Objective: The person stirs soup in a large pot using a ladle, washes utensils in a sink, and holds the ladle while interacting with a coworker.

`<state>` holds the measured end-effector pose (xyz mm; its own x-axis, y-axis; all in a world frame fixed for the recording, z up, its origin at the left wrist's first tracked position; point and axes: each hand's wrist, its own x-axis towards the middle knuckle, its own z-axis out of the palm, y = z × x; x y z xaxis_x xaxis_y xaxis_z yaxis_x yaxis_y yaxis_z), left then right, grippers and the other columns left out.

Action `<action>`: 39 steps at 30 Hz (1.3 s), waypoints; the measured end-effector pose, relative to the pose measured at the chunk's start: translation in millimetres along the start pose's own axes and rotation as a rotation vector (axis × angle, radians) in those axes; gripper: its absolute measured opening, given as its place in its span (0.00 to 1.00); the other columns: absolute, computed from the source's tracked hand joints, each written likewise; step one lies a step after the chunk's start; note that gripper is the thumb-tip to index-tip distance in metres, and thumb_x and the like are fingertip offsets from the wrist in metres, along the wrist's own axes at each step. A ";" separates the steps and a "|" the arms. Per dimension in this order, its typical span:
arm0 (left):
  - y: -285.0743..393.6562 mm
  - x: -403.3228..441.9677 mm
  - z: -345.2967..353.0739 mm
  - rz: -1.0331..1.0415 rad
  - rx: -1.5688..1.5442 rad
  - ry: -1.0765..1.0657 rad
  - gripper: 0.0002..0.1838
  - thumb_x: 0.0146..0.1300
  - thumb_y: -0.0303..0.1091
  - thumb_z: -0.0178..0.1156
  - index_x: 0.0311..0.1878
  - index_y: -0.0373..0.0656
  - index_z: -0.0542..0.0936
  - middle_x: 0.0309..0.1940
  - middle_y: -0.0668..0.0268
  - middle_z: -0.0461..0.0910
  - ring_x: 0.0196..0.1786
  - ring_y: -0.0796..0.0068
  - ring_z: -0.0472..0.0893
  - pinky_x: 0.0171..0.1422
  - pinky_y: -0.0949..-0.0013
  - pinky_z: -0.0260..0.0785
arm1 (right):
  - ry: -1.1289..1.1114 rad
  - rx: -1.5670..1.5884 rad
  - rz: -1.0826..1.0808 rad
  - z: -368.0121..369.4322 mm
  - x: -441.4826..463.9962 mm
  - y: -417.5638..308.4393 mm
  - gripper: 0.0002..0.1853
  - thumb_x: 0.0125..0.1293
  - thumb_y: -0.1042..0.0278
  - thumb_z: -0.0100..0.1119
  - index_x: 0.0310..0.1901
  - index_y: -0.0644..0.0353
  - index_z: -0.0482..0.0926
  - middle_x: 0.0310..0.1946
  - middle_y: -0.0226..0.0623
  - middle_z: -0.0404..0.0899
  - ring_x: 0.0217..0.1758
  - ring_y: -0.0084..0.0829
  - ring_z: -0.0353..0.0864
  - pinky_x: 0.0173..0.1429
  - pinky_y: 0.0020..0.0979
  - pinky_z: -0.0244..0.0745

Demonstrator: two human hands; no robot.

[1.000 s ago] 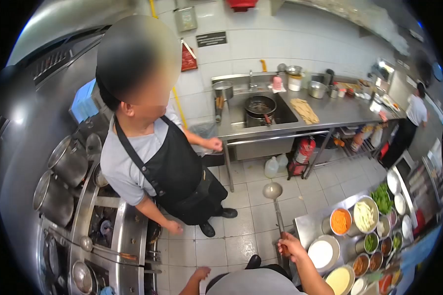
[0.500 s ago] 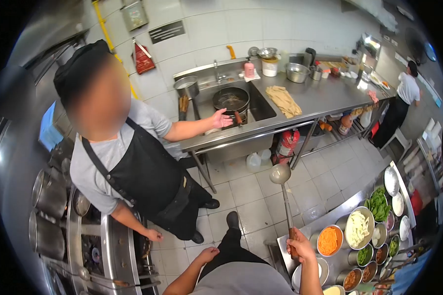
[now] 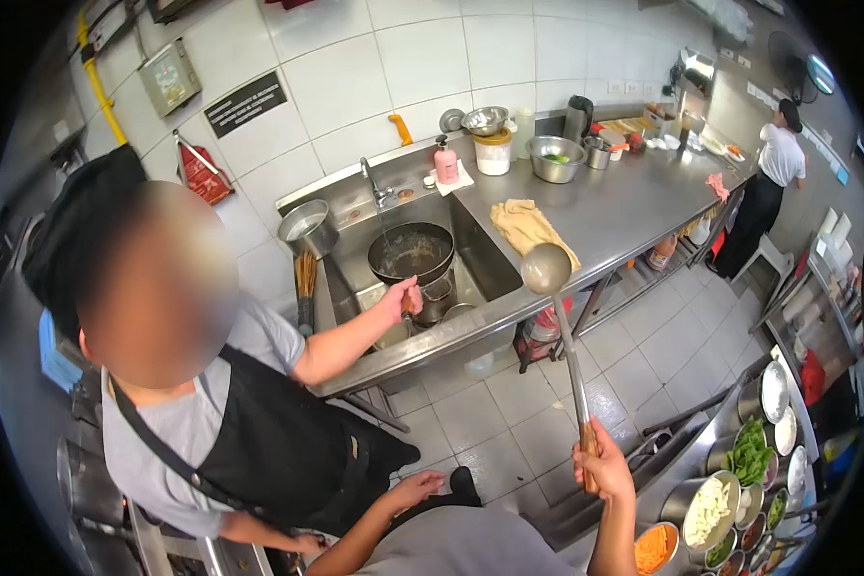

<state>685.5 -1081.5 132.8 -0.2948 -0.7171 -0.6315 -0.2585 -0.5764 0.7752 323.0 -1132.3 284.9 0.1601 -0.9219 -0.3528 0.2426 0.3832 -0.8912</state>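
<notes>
My right hand (image 3: pixel 605 465) is closed around the wooden handle of a long metal ladle (image 3: pixel 547 269). The ladle's bowl is raised, in view in front of the counter edge near a folded tan cloth (image 3: pixel 528 230). At the bottom centre my left hand (image 3: pixel 417 490) hangs near my body with its fingers loosely curled; whether they hold anything is too small to tell. A co-worker in a black apron (image 3: pixel 259 437) stands at the left, one hand on the handle of a dark pan (image 3: pixel 411 252) over the sink (image 3: pixel 490 252).
Along the back counter (image 3: pixel 614 216) are a soap bottle (image 3: pixel 446 163), a white tub (image 3: pixel 492 154) and metal bowls (image 3: pixel 556 159). Containers of carrots (image 3: pixel 653 547) and greens (image 3: pixel 754 451) line the lower right. Another person (image 3: pixel 776 163) stands far right. A stove (image 3: pixel 182 557) is at lower left.
The co-worker's hand has reached out and taken the pan's handle. My view has moved closer to the sink. The ladle in my right hand now appears higher, before the counter edge.
</notes>
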 end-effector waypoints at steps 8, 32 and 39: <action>58.7 35.6 -39.6 0.026 -0.101 -0.057 0.20 0.59 0.42 0.50 0.52 0.42 0.68 0.43 0.69 0.72 0.44 0.79 0.70 0.48 0.75 0.62 | -0.042 -0.045 -0.031 45.2 122.3 -51.9 0.37 0.51 0.82 0.50 0.62 0.54 0.47 0.26 0.32 0.68 0.18 0.21 0.67 0.21 0.22 0.65; 216.5 174.2 19.1 0.163 -0.704 0.450 0.18 0.60 0.36 0.48 0.52 0.39 0.67 0.47 0.63 0.71 0.48 0.74 0.70 0.53 0.75 0.61 | -0.925 -0.893 0.629 145.2 587.8 -121.8 0.07 0.51 0.71 0.51 0.29 0.64 0.68 0.18 0.34 0.69 0.18 0.28 0.72 0.18 0.30 0.68; 307.3 185.2 -25.9 0.399 -1.040 0.588 0.21 0.63 0.38 0.43 0.57 0.39 0.60 0.49 0.59 0.69 0.46 0.70 0.73 0.49 0.70 0.66 | -0.668 0.060 0.846 139.9 470.9 -85.3 0.05 0.55 0.67 0.52 0.28 0.58 0.70 0.23 0.34 0.73 0.26 0.27 0.72 0.29 0.29 0.68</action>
<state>575.2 -1401.6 254.4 0.3371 -0.8235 -0.4564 0.6783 -0.1237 0.7243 511.6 -1591.1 234.7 0.7831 -0.1461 -0.6045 -0.1482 0.9002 -0.4095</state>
